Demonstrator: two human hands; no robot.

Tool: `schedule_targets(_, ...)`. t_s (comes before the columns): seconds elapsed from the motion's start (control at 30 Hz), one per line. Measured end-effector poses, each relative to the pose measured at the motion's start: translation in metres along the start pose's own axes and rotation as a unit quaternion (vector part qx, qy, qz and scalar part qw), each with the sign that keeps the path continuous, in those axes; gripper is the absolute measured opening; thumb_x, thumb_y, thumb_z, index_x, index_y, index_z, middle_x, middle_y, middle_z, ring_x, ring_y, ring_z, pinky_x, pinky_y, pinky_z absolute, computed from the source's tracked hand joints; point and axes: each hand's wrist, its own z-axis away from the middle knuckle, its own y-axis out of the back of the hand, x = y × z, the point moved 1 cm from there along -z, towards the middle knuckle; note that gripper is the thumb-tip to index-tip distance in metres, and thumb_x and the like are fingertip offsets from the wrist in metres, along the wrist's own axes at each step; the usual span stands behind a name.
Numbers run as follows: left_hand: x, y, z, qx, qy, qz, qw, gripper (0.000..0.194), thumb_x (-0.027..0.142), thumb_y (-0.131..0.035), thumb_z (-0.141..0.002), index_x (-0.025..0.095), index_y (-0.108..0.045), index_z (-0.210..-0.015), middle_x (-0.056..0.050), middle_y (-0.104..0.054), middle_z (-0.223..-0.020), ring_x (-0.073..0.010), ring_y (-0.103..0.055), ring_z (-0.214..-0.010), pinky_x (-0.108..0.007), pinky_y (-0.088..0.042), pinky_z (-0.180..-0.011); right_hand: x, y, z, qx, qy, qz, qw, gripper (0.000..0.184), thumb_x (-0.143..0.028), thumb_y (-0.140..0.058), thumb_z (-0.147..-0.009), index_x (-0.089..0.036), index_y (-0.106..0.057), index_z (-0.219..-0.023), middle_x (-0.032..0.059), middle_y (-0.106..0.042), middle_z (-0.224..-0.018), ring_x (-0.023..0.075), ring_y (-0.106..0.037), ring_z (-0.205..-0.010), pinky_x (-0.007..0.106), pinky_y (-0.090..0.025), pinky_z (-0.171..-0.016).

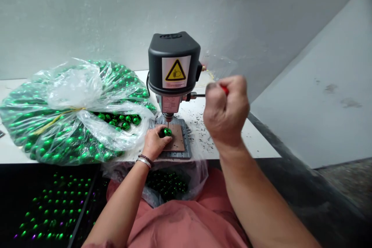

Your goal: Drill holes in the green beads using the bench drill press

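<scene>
On the base of a small black drill press [174, 52], my left hand [155, 141] pinches a shiny green ball [167, 132] between thumb and fingers. The ball rests on a brown board [178, 139] right under the thin drill bit [167, 124]; whether the tip touches or enters it I cannot tell. My right hand [226, 108] is closed around the feed lever [200, 95] at the machine's right side. A bit of its red knob shows between the fingers.
A big clear plastic bag [75, 89] of green balls lies left on the white table [252, 143]. Dark shavings [200, 124] litter the tabletop. An open bag [200, 178] of dark green pieces sits at my lap. More green balls [58, 201] lie lower left.
</scene>
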Motion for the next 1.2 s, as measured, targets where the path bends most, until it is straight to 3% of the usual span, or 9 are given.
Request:
schedule_targets(0.13, 0.006, 0.015, 0.022, -0.055, 0.011, 0.029, 0.998, 0.034, 0.025, -0.066, -0.066, 0.015, -0.066, -0.098, -0.004, -0.068, -0.083, -0.0168, -0.061, -0.074, -0.028, -0.047, -0.068, -0.011, -0.003, -0.035, -0.047, -0.052, 0.013, 0.997, 0.019, -0.028, -0.045, -0.082, -0.020, -0.038, -0.066, -0.0039, -0.040, -0.058, 0.0067, -0.035, -0.054, 0.024, -0.035, -0.057)
schedule_targets(0.27, 0.007, 0.041, 0.037, -0.115, -0.022, 0.025, 0.993, 0.059, 0.029, -0.075, -0.058, 0.017, -0.061, -0.114, -0.007, -0.068, -0.101, -0.0182, -0.061, -0.083, -0.028, -0.048, -0.074, -0.008, -0.005, -0.033, -0.055, -0.066, 0.009, 0.996, 0.018, -0.029, -0.044, -0.083, -0.020, -0.038, -0.069, -0.0035, -0.043, -0.063, 0.0067, -0.040, -0.058, 0.025, -0.038, -0.061)
schedule_targets(0.43, -0.016, 0.078, -0.003, 0.071, -0.014, -0.091, 0.993, 0.032, 0.030, -0.051, -0.082, 0.017, -0.064, -0.108, -0.010, -0.066, -0.108, -0.0195, -0.061, -0.094, -0.032, -0.045, -0.088, -0.006, -0.005, -0.029, -0.039, -0.030, -0.011, 0.999, 0.018, -0.033, -0.044, -0.083, -0.019, -0.041, -0.071, -0.0031, -0.048, -0.068, 0.0066, -0.044, -0.062, 0.026, -0.040, -0.063)
schedule_targets(0.5, -0.032, 0.087, -0.027, 0.089, 0.028, -0.195, 0.976, 0.032, 0.021, -0.048, -0.080, 0.013, -0.065, -0.106, -0.014, -0.064, -0.113, -0.0251, -0.056, -0.109, -0.036, -0.039, -0.097, -0.006, -0.004, -0.029, -0.040, -0.035, -0.009, 0.999, 0.019, -0.034, -0.044, -0.082, -0.019, -0.042, -0.071, -0.0026, -0.050, -0.070, 0.0066, -0.045, -0.062, 0.025, -0.041, -0.062)
schedule_targets(0.63, -0.062, 0.088, -0.060, 0.063, 0.118, -0.286, 0.949, 0.059, 0.038, -0.057, -0.075, 0.013, -0.050, -0.128, -0.021, -0.049, -0.131, -0.0349, -0.048, -0.119, -0.045, -0.039, -0.096, -0.005, -0.003, -0.027, -0.041, -0.047, -0.017, 0.998, 0.017, -0.034, -0.045, -0.082, -0.019, -0.043, -0.073, -0.0025, -0.049, -0.068, 0.0078, -0.050, -0.067, 0.027, -0.045, -0.067)
schedule_targets(0.83, -0.077, 0.068, -0.064, 0.011, 0.034, -0.324, 0.945, 0.050, 0.024, -0.055, -0.073, 0.013, -0.054, -0.121, -0.019, -0.040, -0.136, -0.0320, -0.051, -0.116, -0.041, -0.040, -0.097, -0.003, -0.002, -0.022, -0.036, -0.044, -0.031, 0.998, 0.016, -0.033, -0.046, -0.081, -0.020, -0.043, -0.074, -0.0033, -0.047, -0.066, 0.0078, -0.051, -0.068, 0.027, -0.046, -0.070)
schedule_targets(1.0, -0.069, 0.072, -0.059, 0.022, 0.013, -0.232, 0.972, 0.037, 0.023, -0.058, -0.066, 0.011, -0.065, -0.100, -0.015, -0.057, -0.112, -0.0269, -0.057, -0.106, -0.033, -0.044, -0.092, -0.005, -0.002, -0.021, -0.037, -0.049, -0.043, 0.997, 0.015, -0.033, -0.046, -0.081, -0.020, -0.041, -0.074, -0.0026, -0.049, -0.069, 0.0071, -0.050, -0.067, 0.027, -0.046, -0.071)
schedule_targets(1.1, -0.056, 0.082, -0.046, 0.058, 0.104, -0.021, 0.993, 0.042, 0.037, -0.061, -0.066, 0.013, -0.062, -0.100, -0.008, -0.064, -0.085, -0.0222, -0.063, -0.083, -0.029, -0.049, -0.068, -0.006, -0.001, -0.021, -0.047, -0.053, -0.048, 0.996, 0.015, -0.032, -0.045, -0.082, -0.020, -0.040, -0.074, -0.0033, -0.051, -0.070, 0.0053, -0.045, -0.061, 0.025, -0.045, -0.066)
schedule_targets(1.2, -0.042, 0.089, -0.029, 0.077, 0.150, 0.238, 0.957, 0.053, 0.046, -0.064, -0.065, 0.015, -0.055, -0.108, -0.002, -0.061, -0.079, -0.0166, -0.064, -0.068, -0.021, -0.040, -0.048, -0.006, -0.001, -0.019, -0.047, -0.052, -0.047, 0.996, 0.016, -0.033, -0.045, -0.082, -0.020, -0.040, -0.074, -0.0045, -0.050, -0.068, 0.0043, -0.041, -0.056, 0.023, -0.043, -0.062)
